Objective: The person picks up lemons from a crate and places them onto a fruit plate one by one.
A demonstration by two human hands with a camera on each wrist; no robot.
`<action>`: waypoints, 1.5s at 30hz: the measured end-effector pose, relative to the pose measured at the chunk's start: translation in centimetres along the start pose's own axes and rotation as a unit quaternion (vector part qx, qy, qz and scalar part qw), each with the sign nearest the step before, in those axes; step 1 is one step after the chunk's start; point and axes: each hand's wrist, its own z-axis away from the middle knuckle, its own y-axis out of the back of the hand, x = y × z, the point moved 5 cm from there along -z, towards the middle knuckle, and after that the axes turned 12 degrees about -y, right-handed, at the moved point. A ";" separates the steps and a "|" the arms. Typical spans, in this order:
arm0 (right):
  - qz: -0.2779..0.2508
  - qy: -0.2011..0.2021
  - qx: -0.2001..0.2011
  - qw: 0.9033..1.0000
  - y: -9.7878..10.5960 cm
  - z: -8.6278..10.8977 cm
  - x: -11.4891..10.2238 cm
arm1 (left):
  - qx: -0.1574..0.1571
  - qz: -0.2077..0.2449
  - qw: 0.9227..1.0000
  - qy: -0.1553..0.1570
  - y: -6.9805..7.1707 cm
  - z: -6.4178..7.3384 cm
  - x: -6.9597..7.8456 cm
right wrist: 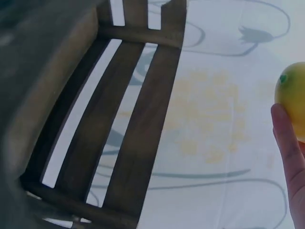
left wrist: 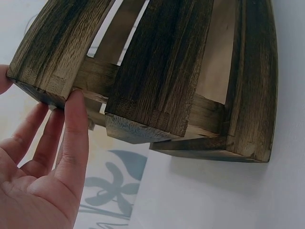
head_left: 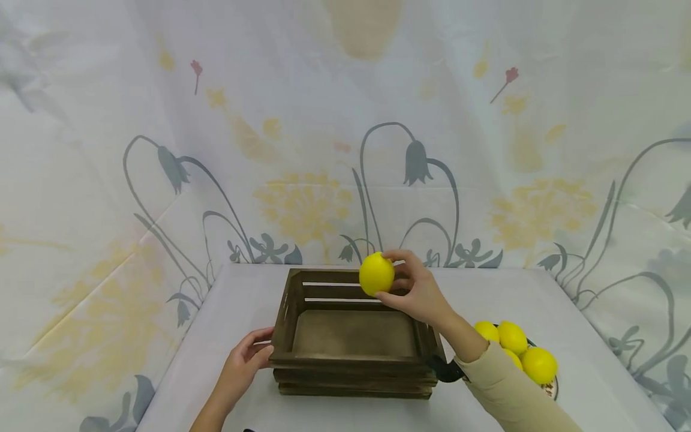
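A dark brown slatted wooden crate point(head_left: 351, 365) stands on the white table, its inside bare to the floorboard. At the crate's left front corner my left hand point(head_left: 245, 363) holds the top slat between thumb and fingers. In the left wrist view that hand point(left wrist: 45, 171) has fingertips against the end of the slat. My right hand point(head_left: 415, 288) pinches a yellow lemon point(head_left: 376, 274) above the crate's back right part. The right wrist view catches only part of this lemon point(right wrist: 293, 100), with a green spot at its end, and a finger point(right wrist: 288, 143) along it.
Right of the crate, several more lemons point(head_left: 540, 365) lie on a plate with a dark rim point(head_left: 556, 390), partly hidden by the right sleeve point(head_left: 502, 378). A white cloth with printed flowers point(head_left: 335, 120) hangs behind the table point(head_left: 216, 324).
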 end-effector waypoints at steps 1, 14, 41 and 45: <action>0.005 0.000 0.003 1.000 0.2 0.3 0.0 | 0.000 0.001 1.000 -0.001 0.0 0.0 0.0; 0.075 0.004 0.086 0.993 2.7 4.1 -1.4 | 0.004 -0.004 1.000 0.005 -0.1 0.1 0.2; 0.103 -0.190 0.158 0.963 8.9 13.3 9.5 | 0.007 -0.024 1.000 0.012 -0.1 0.1 -0.1; 0.133 -0.240 0.154 0.949 9.4 14.6 11.2 | 0.008 -0.026 1.000 0.015 -0.1 0.2 -0.2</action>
